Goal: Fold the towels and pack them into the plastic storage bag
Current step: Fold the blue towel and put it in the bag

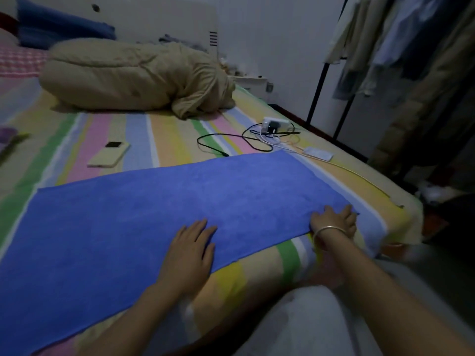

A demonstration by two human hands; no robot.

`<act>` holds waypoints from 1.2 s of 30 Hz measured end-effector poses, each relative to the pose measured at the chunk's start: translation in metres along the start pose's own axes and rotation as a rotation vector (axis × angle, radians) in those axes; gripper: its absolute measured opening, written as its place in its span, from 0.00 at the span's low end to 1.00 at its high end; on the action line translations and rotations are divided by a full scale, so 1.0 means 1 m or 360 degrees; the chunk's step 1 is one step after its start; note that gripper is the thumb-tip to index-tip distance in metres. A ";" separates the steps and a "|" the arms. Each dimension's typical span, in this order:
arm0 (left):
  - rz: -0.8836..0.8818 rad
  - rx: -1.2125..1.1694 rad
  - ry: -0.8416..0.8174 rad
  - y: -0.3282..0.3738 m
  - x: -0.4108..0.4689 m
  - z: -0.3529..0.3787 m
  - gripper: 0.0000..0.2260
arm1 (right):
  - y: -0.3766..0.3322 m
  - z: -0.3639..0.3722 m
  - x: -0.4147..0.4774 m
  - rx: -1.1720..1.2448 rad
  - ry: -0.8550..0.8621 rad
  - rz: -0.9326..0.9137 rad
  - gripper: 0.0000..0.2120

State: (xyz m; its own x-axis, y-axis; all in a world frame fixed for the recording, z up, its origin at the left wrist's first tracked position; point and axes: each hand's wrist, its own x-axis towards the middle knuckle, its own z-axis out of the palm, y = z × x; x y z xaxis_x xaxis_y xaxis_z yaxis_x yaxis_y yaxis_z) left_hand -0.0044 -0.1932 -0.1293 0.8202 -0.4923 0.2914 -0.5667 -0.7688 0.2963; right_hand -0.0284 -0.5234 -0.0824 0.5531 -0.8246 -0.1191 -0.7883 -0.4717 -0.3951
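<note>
The left hand [189, 250] lay flat and wide open, palm down, on the near edge of the blue towel [144, 217], fingers spread and pointing away from the person, gripping nothing. The right hand [334, 222] (a thin bangle [327, 230] on its wrist) sat at the towel's near right corner with the fingers curled over the edge; it seemed to pinch the cloth there, though the dim light made the hold hard to judge.

The towel was spread flat on the striped bed sheet [164, 129], close to the near edge of the bed. Its long axis ran from lower left to upper right across the view, the left end passing out of the picture and the right end stopping near the bed's right side.

Beyond the towel, a phone [109, 156] lay face down on the sheet, well apart from it. A power strip [276, 123] with tangled cables [231, 140] sat toward the far right, and a beige rolled quilt [133, 75] lay farther back.
</note>
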 end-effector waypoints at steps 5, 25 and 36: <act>0.0007 -0.0007 0.0034 0.001 -0.002 0.000 0.27 | 0.001 0.006 0.013 0.0063 0.0054 0.0208 0.30; -0.1635 -0.2088 0.0267 -0.065 -0.021 -0.107 0.15 | -0.137 0.029 -0.214 0.0297 -0.0727 -0.2543 0.16; -0.1510 -0.1070 0.0491 -0.130 -0.029 -0.109 0.09 | -0.286 0.101 -0.144 0.0128 -0.0520 -0.2056 0.15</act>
State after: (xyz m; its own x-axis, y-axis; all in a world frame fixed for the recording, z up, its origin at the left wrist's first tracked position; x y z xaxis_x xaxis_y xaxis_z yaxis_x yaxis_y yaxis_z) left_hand 0.0369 -0.0347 -0.0765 0.9314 0.3431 -0.1214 0.2498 -0.3602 0.8988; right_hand 0.1448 -0.2375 -0.0443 0.9336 0.3142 0.1721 0.3582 -0.8235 -0.4400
